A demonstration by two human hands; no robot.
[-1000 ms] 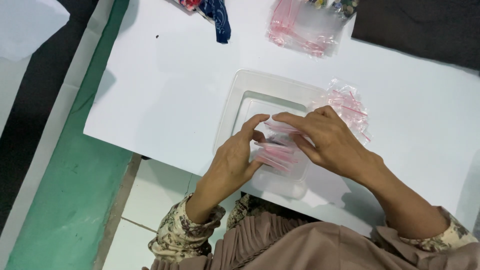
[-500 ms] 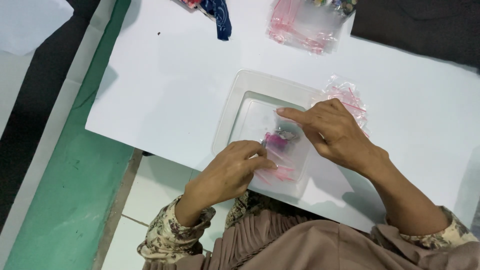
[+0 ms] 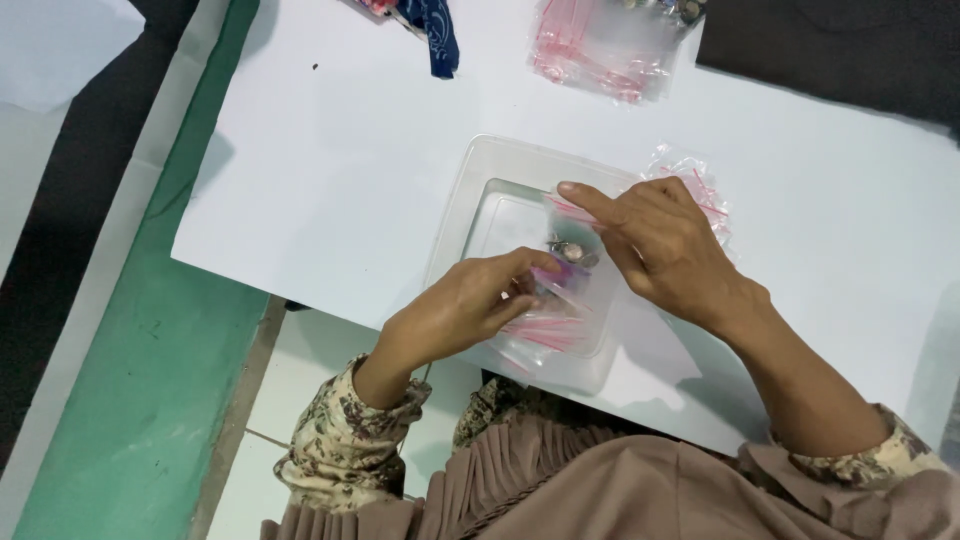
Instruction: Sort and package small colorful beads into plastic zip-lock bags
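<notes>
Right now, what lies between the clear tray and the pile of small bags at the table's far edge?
Head view: nothing but bare white tabletop between the clear tray and the pile of small bags.

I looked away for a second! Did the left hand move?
Yes. The left hand slid down toward the near edge of the clear tray, away from the right hand.

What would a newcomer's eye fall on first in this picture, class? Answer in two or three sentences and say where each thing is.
First, the two hands over the clear tray at the middle of the white table: the left hand and right hand handle a small bag with pink strips and small metal pieces. Next, the bag pile at the far edge, and the blue cloth beside it.
</notes>
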